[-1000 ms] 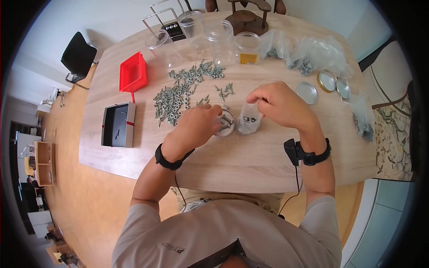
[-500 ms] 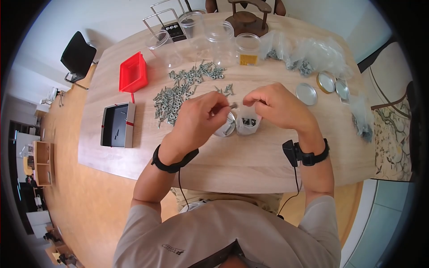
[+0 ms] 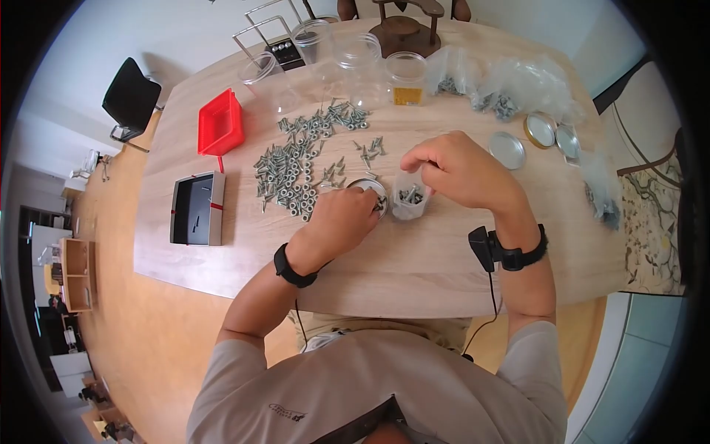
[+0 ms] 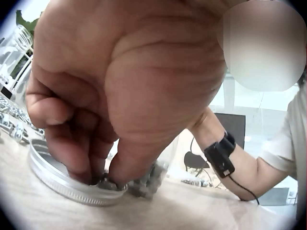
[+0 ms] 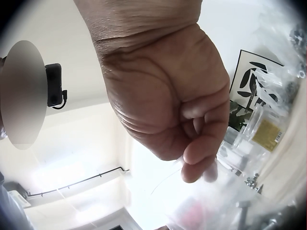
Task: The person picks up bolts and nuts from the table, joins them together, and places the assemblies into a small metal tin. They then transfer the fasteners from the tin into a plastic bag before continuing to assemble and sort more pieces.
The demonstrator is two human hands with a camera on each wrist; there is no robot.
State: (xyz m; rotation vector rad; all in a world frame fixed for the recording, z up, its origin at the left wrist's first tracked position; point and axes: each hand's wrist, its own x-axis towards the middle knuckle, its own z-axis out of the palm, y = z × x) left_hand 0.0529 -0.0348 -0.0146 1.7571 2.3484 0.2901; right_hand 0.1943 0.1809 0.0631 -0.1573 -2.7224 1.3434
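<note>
Near the middle of the head view, the left hand (image 3: 342, 217) is reaching into a shallow metal lid (image 3: 370, 194) lying on the wooden table (image 3: 414, 266), its fingertips (image 4: 91, 165) bunched together and pressing down on the loose screws in the lid (image 4: 57, 179); the left wrist view shows the tips closing around something small there, though whether a screw is actually caught between them I cannot tell. Just right of the lid, the right hand (image 3: 458, 170) is pinching the rim of a small clear plastic bag (image 3: 409, 198) and holding its mouth open, with a few screws (image 3: 411, 195) already lying inside. A wide scatter of screws and nuts (image 3: 296, 166) is lying in the upper-centre of the frame, with a red bin (image 3: 220, 122) to its left and clear jars (image 3: 355, 55) along the far edge. To do this pick well, the fingertips are probably best rolling one screw up against the lid's wall rather than clawing at several, while the right hand is keeping the bag mouth wide and close beside the lid so the carry is short and nothing drops onto the table.
</note>
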